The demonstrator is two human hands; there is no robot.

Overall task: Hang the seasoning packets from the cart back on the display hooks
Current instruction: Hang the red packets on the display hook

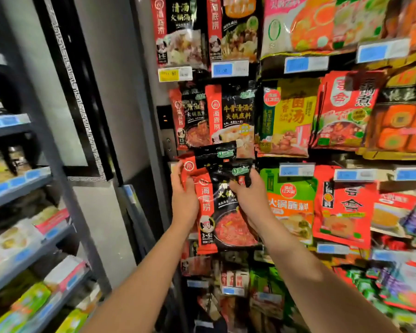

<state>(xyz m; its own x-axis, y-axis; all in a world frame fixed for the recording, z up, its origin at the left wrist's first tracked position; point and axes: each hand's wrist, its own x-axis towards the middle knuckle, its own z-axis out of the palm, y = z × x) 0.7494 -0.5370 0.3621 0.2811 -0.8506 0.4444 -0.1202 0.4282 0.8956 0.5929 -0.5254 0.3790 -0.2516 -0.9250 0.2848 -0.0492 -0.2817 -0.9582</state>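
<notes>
Both of my hands hold up a red-and-black seasoning packet (226, 219) against the display wall, with a second like packet (214, 155) overlapping behind its top. My left hand (183, 195) grips the packet's red left edge. My right hand (247, 200) pinches its black upper right corner. The packets sit in the leftmost column of the display, below two hanging red-and-black packets (231, 116). The hook itself is hidden behind the packets. The cart is out of view.
Rows of hanging seasoning packets (341, 203) with blue price tags (296, 170) fill the wall to the right. A grey pillar (135, 140) stands left of the display. Shelves with boxed goods (22, 236) run along the far left.
</notes>
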